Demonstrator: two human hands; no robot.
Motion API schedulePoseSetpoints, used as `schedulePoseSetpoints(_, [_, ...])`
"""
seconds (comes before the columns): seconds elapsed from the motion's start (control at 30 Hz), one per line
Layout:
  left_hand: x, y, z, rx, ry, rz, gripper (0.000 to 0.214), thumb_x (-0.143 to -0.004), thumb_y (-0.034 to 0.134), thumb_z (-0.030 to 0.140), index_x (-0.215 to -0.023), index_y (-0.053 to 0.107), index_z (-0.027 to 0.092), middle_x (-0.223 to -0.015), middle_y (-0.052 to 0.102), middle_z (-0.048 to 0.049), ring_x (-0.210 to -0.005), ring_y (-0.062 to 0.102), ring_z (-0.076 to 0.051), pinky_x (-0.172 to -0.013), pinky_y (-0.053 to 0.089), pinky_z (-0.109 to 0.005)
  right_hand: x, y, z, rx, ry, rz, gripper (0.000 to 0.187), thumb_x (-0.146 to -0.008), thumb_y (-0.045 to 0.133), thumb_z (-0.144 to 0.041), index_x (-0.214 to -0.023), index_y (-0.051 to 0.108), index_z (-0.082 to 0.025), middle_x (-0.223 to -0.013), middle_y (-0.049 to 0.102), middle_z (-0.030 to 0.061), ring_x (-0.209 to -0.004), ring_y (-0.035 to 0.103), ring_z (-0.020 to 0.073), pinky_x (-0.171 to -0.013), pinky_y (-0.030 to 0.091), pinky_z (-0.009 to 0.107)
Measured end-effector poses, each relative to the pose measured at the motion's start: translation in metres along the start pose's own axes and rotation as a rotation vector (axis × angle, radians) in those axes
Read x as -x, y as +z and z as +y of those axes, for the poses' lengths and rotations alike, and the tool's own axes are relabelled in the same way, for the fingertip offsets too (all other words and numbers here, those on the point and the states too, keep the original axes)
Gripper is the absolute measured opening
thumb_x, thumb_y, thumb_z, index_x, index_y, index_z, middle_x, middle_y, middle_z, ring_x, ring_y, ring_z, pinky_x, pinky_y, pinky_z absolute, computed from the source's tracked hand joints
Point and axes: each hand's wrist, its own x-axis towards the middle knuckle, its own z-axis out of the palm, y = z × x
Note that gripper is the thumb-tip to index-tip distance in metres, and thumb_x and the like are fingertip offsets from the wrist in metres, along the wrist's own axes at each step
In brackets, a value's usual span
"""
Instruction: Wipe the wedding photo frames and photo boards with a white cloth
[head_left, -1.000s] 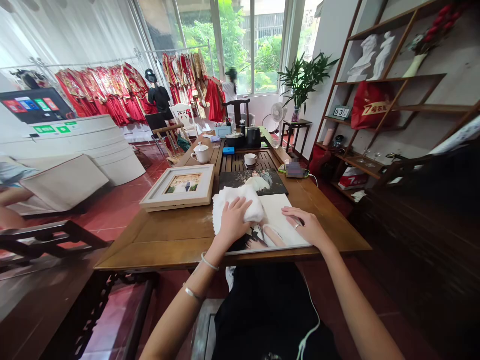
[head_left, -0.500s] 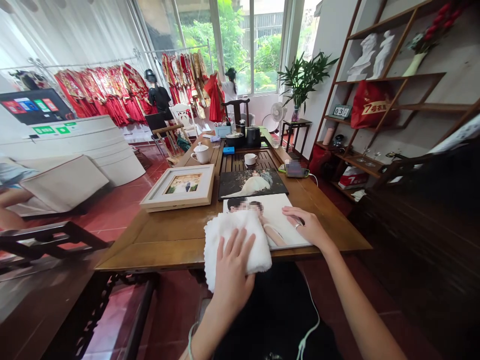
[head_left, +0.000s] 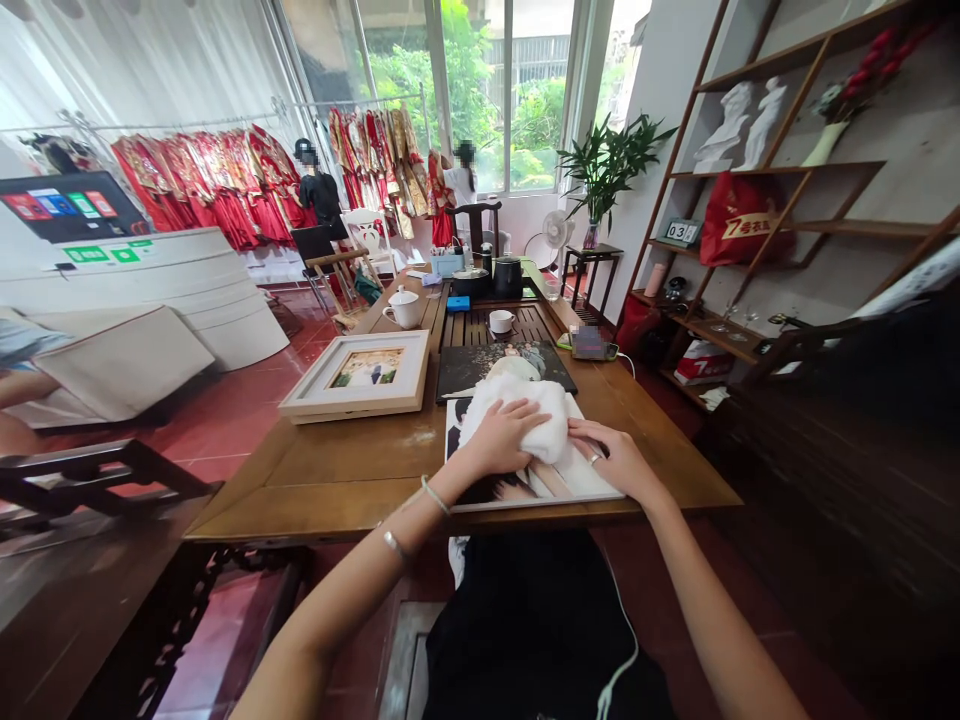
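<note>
Two bare hands at the centre of the frame, over one photo panel (head_left: pixel 536 487) lying flat on the wooden table (head_left: pixel 375 460); on its upper middle part, a white bunched cloth (head_left: pixel 551 408); on top of this cloth, the left hand (head_left: pixel 508 437), fingers extended over it, pressing rather than gripping, as far as visible; at the right side of the panel, the right hand (head_left: pixel 615 462), open and relaxed, fingers just beside the cloth, seemingly for steadying.

About progress, judged only: seems to be in the middle of wiping, with cloth on panel; cannot tell the share already wiped; outside the cloth at present, the lower band and left margin of the panel; above it, a dark picture panel (head_left: pixel 465 367), and left of centre, a framed picture (head_left: pixel 367 368), both without a hand on them.

About edges and room: close below the panel, the front edge of the table; at its top, the dark picture panel, touching or just apart, not possible to tell; toward the left, a broad stretch of brown wood, good for sideways movement; toward the right, a smaller stretch; higher in the frame, a white cup (head_left: pixel 501 321), well apart from the cloth.
</note>
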Motion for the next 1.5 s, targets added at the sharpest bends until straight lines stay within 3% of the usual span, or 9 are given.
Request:
schedulePoseSetpoints(0.2, [-0.053, -0.009, -0.028, 0.065, 0.180, -0.063, 0.067, -0.066, 0.048, 0.003, -0.131, 0.055, 0.020, -0.141, 0.051, -0.0023, -0.136, 0.039, -0.019, -0.114, 0.025, -0.034, -0.001, 0.000, 0.000, 0.016, 0.009, -0.010, 0.023, -0.083, 0.055, -0.024, -0.095, 0.075, -0.022, -0.111, 0.073, 0.0072, -0.105, 0.067, 0.0254, -0.096, 0.051, 0.041])
schedulePoseSetpoints(0.37, [-0.065, -0.011, -0.027, 0.124, 0.162, 0.007, 0.064, -0.066, 0.037, -0.002, -0.125, 0.059, 0.010, -0.131, 0.061, -0.0021, -0.128, 0.047, -0.016, -0.108, 0.029, -0.025, 0.000, -0.001, 0.001, 0.013, 0.015, -0.015, 0.025, -0.083, 0.054, -0.024, -0.098, 0.074, -0.024, -0.109, 0.073, 0.0058, -0.106, 0.067, 0.0244, -0.096, 0.051, 0.040])
schedulePoseSetpoints(0.5, [-0.050, -0.012, -0.021, 0.093, 0.133, -0.043, 0.067, -0.064, 0.045, -0.001, -0.126, 0.059, 0.016, -0.134, 0.059, -0.0034, -0.131, 0.046, -0.019, -0.110, 0.032, -0.030, 0.000, 0.000, 0.000, 0.013, 0.016, 0.001, 0.024, -0.083, 0.054, -0.024, -0.095, 0.075, -0.025, -0.106, 0.074, 0.0053, -0.103, 0.068, 0.0242, -0.095, 0.052, 0.041])
schedulePoseSetpoints(0.67, [-0.008, -0.005, 0.001, 0.063, 0.044, -0.021, 0.067, -0.067, 0.051, 0.007, -0.132, 0.053, 0.023, -0.144, 0.047, -0.0054, -0.137, 0.037, -0.026, -0.114, 0.026, -0.051, -0.001, 0.001, 0.000, 0.000, 0.018, 0.022, 0.024, -0.081, 0.055, -0.023, -0.092, 0.075, -0.025, -0.109, 0.073, 0.0056, -0.105, 0.067, 0.0247, -0.097, 0.051, 0.042])
schedulePoseSetpoints(0.87, [0.039, 0.012, 0.062, 0.052, -0.123, 0.055, 0.067, -0.072, 0.053, 0.016, -0.139, 0.045, 0.021, -0.149, 0.041, -0.0060, -0.142, 0.026, -0.028, -0.116, 0.017, -0.057, -0.001, -0.001, 0.001, -0.002, 0.016, 0.000, 0.031, -0.076, 0.052, -0.018, -0.095, 0.076, -0.024, -0.114, 0.072, 0.0061, -0.109, 0.065, 0.0253, -0.098, 0.050, 0.041])
schedulePoseSetpoints(1.0, [0.050, 0.019, 0.104, 0.069, -0.170, 0.029, 0.067, -0.076, 0.054, 0.022, -0.142, 0.040, 0.020, -0.152, 0.034, -0.0097, -0.142, 0.022, -0.033, -0.117, 0.014, -0.060, 0.001, -0.006, 0.001, -0.042, 0.034, -0.027, 0.043, -0.070, 0.050, -0.012, -0.104, 0.074, -0.023, -0.118, 0.070, 0.0046, -0.112, 0.064, 0.0274, -0.097, 0.050, 0.042])
schedulePoseSetpoints(1.13, [0.054, 0.029, 0.129, 0.082, -0.176, 0.031, 0.067, -0.081, 0.051, 0.025, -0.145, 0.035, 0.017, -0.154, 0.029, -0.0124, -0.143, 0.018, -0.035, -0.117, 0.011, -0.063, 0.001, -0.009, 0.002, -0.115, 0.061, -0.042, 0.038, -0.071, 0.055, -0.019, -0.104, 0.074, -0.022, -0.118, 0.069, 0.0075, -0.114, 0.063, 0.0283, -0.098, 0.049, 0.043])
schedulePoseSetpoints(1.3, [0.060, 0.035, 0.128, 0.137, -0.198, 0.073, 0.065, -0.081, 0.051, 0.029, -0.145, 0.037, 0.022, -0.155, 0.029, -0.0082, -0.144, 0.019, -0.032, -0.119, 0.011, -0.058, 0.000, -0.009, 0.003, -0.122, 0.064, -0.053, 0.037, -0.072, 0.059, -0.021, -0.106, 0.073, -0.021, -0.119, 0.069, 0.0094, -0.115, 0.062, 0.0269, -0.100, 0.048, 0.042])
schedulePoseSetpoints(1.5, [0.068, 0.020, 0.095, 0.141, -0.285, 0.100, 0.067, -0.076, 0.054, 0.024, -0.142, 0.041, 0.026, -0.152, 0.035, -0.0047, -0.143, 0.025, -0.028, -0.118, 0.013, -0.055, 0.000, -0.003, 0.002, -0.027, 0.019, -0.004, 0.027, -0.083, 0.053, -0.024, -0.098, 0.075, -0.023, -0.115, 0.071, 0.0068, -0.113, 0.064, 0.0245, -0.102, 0.048, 0.045])
